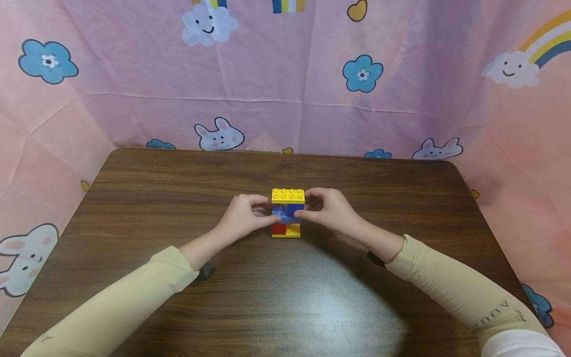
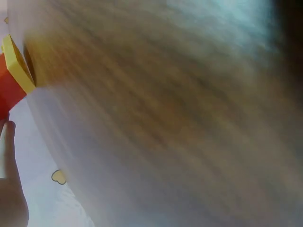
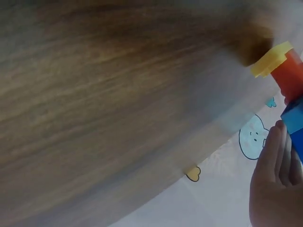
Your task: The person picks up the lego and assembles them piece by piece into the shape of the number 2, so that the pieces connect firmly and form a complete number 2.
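Observation:
A small stack of toy building bricks stands upright between both hands at mid-table in the head view. Its top is a studded yellow brick (image 1: 288, 196), with blue bricks (image 1: 292, 208) below it. Lower down are a red brick (image 1: 279, 229) and a flat yellow base piece (image 1: 286, 236). My left hand (image 1: 242, 215) pinches the stack from the left, thumb across the blue front. From the right, my right hand (image 1: 333, 212) grips the blue level, thumb in front. The right wrist view shows its fingers (image 3: 272, 146) against a blue brick (image 3: 294, 116). Fingers partly hide the blue bricks.
The brown wooden table (image 1: 214, 307) extends around the stack. A pink cloth (image 1: 267, 74) with printed clouds, flowers and rabbits hangs behind the table's back edge and along both sides. Dark wrist devices (image 1: 204, 272) show under the sleeves.

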`<action>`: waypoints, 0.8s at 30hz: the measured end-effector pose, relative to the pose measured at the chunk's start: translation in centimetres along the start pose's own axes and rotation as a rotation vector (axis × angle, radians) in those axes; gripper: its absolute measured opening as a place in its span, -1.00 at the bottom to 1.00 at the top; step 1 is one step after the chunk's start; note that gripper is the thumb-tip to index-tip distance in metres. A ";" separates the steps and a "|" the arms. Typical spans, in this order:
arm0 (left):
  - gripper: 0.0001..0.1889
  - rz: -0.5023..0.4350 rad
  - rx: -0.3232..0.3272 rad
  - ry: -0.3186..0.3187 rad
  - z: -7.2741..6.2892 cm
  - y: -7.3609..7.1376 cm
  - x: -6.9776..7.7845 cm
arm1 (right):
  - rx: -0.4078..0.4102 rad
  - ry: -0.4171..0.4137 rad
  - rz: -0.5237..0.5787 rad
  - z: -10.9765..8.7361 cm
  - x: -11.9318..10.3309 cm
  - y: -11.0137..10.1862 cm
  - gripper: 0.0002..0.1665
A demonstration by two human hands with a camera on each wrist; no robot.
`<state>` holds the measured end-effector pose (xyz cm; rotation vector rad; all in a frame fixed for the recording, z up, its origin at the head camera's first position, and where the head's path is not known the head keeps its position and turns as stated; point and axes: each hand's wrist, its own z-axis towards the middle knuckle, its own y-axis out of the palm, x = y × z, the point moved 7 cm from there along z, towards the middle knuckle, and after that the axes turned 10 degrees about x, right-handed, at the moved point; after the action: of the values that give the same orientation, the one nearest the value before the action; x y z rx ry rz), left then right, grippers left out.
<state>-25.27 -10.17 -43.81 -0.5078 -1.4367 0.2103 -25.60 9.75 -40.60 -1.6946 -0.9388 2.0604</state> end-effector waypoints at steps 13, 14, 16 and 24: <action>-0.64 -0.042 0.001 -0.179 1.3 0.7 -1.8 | 0.010 0.261 0.132 1.2 3.1 0.5 -0.46; -0.64 -0.044 0.003 -0.185 1.4 0.8 -1.9 | 0.007 0.283 0.153 1.2 3.3 0.5 -0.46; -0.65 -0.044 -0.001 -0.193 1.6 0.9 -2.0 | 0.003 0.330 0.195 1.3 3.6 0.6 -0.46; -0.63 -0.019 -0.008 -0.241 2.1 1.3 -2.5 | 0.001 0.492 0.308 1.1 4.7 1.0 -0.41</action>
<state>-27.47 -9.69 -46.49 -0.4874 -1.6773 0.2579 -27.68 11.58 -44.65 -2.3127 -0.5440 1.6655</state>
